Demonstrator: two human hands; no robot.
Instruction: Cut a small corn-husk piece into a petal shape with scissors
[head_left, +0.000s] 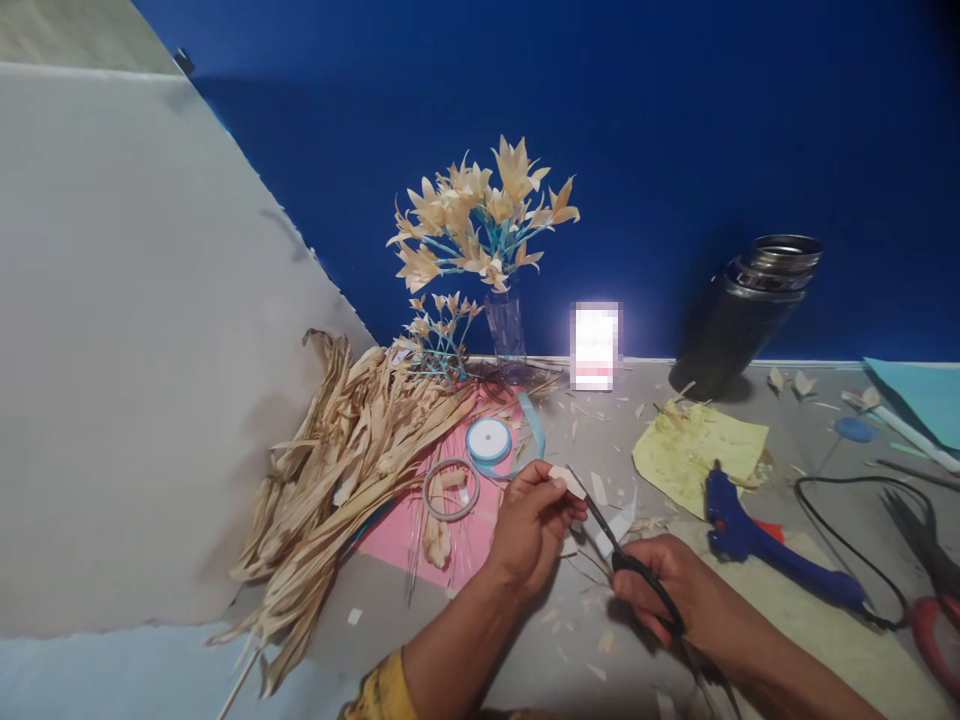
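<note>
Between the thumb and fingers of my left hand (pixel 536 520) is a small pale piece of corn husk (pixel 568 482). My right hand (pixel 664 590) grips black-handled scissors (pixel 646 578), their blades pointing up and left against the edge of that piece. Left of my hands lies a big bundle of dried corn husks (pixel 352 450). Beside it on pink paper (pixel 409 545) rest a spool of light blue ribbon (pixel 489 440) and a roll of tape (pixel 451 489). Behind stand husk flowers (pixel 480 205) with blue stems in a clear vase (pixel 507 325).
A blue glue gun (pixel 780 560) with a black cord lies to the right, near yellow paper (pixel 697 450). Red-handled scissors (pixel 934 630) are at the right edge. A dark flask (pixel 739 320) stands by the blue wall (pixel 675 120). Husk scraps litter the grey tabletop (pixel 555 650).
</note>
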